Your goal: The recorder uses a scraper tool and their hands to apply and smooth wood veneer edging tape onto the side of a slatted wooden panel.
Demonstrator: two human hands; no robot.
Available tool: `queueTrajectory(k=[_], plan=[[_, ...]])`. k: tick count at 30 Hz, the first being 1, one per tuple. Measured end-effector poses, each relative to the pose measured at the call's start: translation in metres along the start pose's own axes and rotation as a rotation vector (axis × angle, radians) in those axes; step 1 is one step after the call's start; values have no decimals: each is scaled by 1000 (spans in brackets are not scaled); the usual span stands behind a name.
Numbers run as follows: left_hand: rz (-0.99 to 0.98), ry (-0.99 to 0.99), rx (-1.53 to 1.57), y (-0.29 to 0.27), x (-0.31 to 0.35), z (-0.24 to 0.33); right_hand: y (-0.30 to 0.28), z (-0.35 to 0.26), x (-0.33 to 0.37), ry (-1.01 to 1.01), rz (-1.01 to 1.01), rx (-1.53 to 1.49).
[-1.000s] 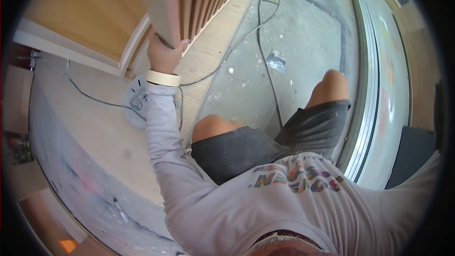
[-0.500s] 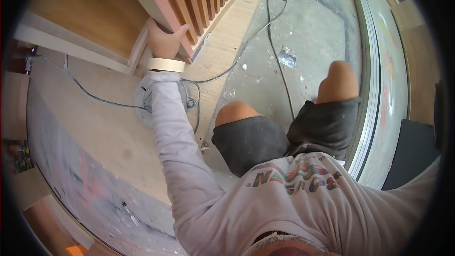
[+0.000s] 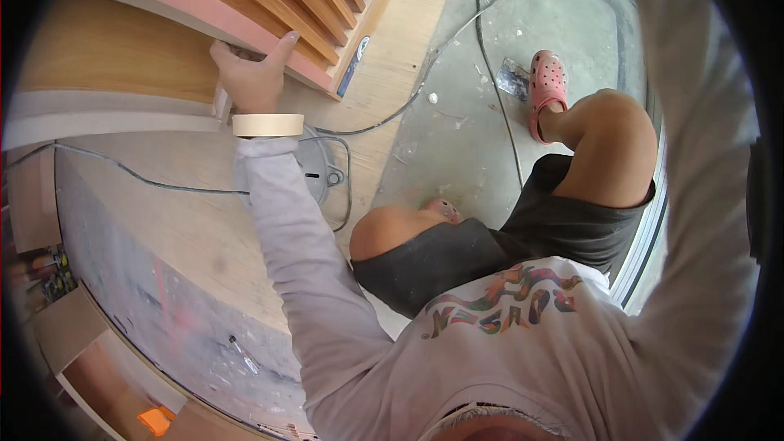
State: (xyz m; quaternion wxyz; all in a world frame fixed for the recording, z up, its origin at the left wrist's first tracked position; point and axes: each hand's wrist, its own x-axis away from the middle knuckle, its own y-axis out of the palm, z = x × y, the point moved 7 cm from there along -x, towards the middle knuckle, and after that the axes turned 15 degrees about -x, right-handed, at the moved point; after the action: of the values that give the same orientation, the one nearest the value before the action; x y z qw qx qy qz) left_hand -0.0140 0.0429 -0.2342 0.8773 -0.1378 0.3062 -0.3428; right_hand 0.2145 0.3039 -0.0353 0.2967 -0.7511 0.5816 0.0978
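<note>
My left hand (image 3: 251,80) grips the end of a slatted wooden panel (image 3: 245,12), its thumb on the pink edge strip and its fingers curled underneath. Brown slats run along the panel's upper face, and a plywood face (image 3: 114,53) shows below the strip. A cream roll of tape (image 3: 268,125) sits round my left wrist like a bracelet. My right arm (image 3: 710,131) reaches up along the right side; its hand lies outside the picture.
A grey cable reel (image 3: 318,170) stands under my left forearm, its cord crossing the plywood floor. Another cable (image 3: 486,61) trails over the stained concrete. Metal tracks (image 3: 637,265) run on the right. My foot wears a pink clog (image 3: 549,86). An orange object (image 3: 155,420) lies lower left.
The panel has swung leftward and its slatted face shows at a flatter angle, my left hand moving with it. My right arm has risen forward. My right leg has shifted, bringing the clog into view.
</note>
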Motion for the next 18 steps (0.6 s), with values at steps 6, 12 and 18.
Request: queueTrajectory(k=[6,12,18], plan=[[50,-44,167,-8,1,9,6,260,131,382,-247,377],[-11,-149,126,-20,35,-15,-32,383,355,846,-847,938],[-340,-343,-103,-28,106,-2,-76,405,357,914,-652,868]])
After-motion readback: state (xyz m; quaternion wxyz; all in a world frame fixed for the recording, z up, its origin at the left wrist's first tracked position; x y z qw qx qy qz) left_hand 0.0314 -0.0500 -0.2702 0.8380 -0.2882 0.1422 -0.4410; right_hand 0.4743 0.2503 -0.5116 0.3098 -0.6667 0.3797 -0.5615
